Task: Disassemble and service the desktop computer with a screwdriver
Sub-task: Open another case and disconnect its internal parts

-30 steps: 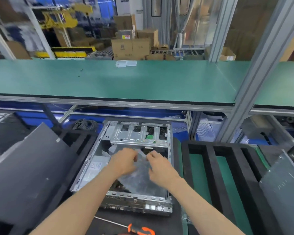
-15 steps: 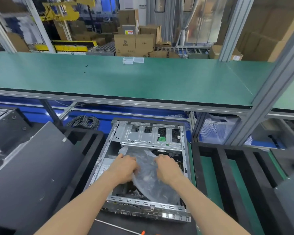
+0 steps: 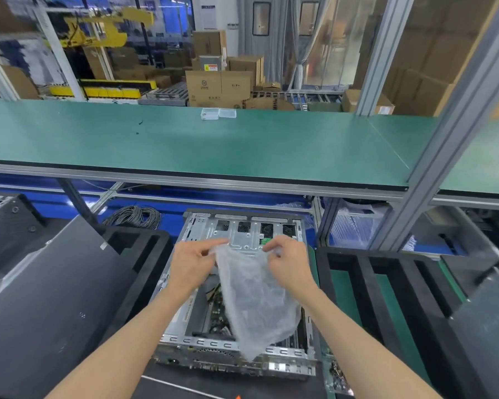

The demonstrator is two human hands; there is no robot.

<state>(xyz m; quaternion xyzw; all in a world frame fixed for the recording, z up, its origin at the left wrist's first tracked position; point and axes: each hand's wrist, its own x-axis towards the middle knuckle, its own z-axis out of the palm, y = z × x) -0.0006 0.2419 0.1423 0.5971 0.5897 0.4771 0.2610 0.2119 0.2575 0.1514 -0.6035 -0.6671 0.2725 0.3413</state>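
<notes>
Above the open computer case (image 3: 236,283), both the left hand (image 3: 191,264) and right hand (image 3: 289,262) now pinch the clear plastic bag (image 3: 255,300) by its top, lifted higher than before.

Bright, even overhead light fills the scene, with a soft pale sheen on the green shelf (image 3: 213,145) near its middle. Below the shelf the light dims, and the dark panels left and right of it sink toward black. The plastic bag (image 3: 254,298) under the shelf looks smeared by motion. Straight posts bow near the frame edges. Cartons beyond the shelf are slightly soft.
</notes>
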